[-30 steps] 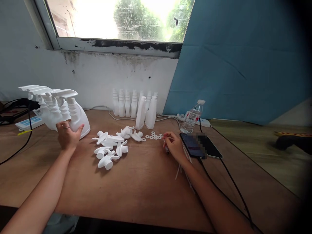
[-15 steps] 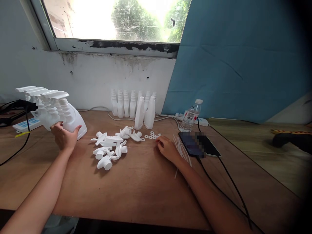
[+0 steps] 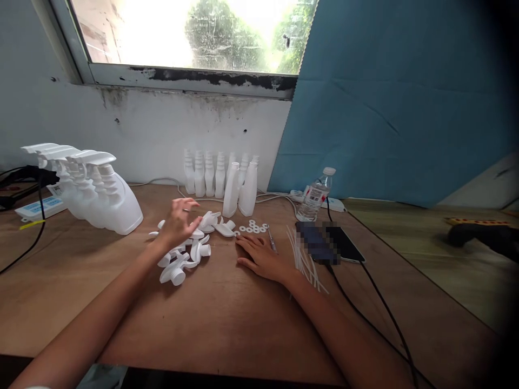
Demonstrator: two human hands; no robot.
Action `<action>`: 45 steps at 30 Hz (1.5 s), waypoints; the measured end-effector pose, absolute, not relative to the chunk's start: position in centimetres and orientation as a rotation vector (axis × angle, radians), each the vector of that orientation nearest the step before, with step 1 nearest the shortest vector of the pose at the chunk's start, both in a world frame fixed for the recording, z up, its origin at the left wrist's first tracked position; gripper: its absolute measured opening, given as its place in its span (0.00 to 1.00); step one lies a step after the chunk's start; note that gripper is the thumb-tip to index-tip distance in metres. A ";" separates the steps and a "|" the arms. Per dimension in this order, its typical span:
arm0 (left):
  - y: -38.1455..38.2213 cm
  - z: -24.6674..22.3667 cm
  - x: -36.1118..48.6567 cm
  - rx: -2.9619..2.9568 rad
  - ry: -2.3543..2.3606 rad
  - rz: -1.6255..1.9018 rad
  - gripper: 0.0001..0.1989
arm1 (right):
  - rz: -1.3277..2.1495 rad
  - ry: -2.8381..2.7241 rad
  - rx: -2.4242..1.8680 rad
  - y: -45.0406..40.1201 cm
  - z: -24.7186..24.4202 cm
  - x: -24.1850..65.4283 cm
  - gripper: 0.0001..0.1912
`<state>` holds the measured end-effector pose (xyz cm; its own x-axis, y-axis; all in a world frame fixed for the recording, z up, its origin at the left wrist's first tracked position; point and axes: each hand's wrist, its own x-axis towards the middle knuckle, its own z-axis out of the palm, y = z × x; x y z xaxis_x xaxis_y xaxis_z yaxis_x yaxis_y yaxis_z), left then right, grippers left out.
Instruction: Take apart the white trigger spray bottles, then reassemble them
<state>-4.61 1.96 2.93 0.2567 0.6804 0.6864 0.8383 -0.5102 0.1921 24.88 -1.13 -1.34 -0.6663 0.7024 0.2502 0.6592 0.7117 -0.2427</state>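
My left hand (image 3: 181,220) hovers over a pile of white spray trigger heads (image 3: 177,272), fingers apart and nothing seen in them. It hides part of the pile. My right hand (image 3: 261,259) rests palm down on the wooden table (image 3: 227,324), fingers spread, its fingertips by a group of small white ring washers (image 3: 255,229). Close to its knuckles lies a thin metal tool like a pen or tweezers (image 3: 271,239). Several thin white tubes (image 3: 302,254) are on the table right of that hand. Assembled white spray bottles (image 3: 121,208) stand in a row at the left.
White bottles without heads (image 3: 231,189) stand near the wall. A clear water bottle (image 3: 314,199), two dark phones (image 3: 344,243) with black cables, and white power strips (image 3: 42,208) are on the table. A blue curtain (image 3: 389,102) hangs at the right.
My left hand has let go of the spray bottle at the left and moved right over the trigger heads. My right hand has shifted slightly left and spread out, uncovering the metal tool.
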 end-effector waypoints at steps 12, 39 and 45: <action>1.3 1.8 -0.3 -2.597 -1.366 -1.102 0.15 | 0.191 -2.425 -1.123 -0.3 -2.1 25.9 0.12; -4.7 -0.7 4.3 -3.230 -1.634 -1.594 0.16 | 0.119 -2.278 -0.567 -3.5 1.1 24.4 0.08; -4.7 -1.0 3.9 -3.153 -1.593 -1.317 0.08 | 0.168 -2.385 -0.600 -3.6 1.2 24.6 0.09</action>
<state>3.92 -4.66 -0.98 0.4564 0.8447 0.2797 0.4339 -0.4857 0.7588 24.58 -3.59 1.17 -0.6742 0.4619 0.5762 0.3768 0.8862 -0.2695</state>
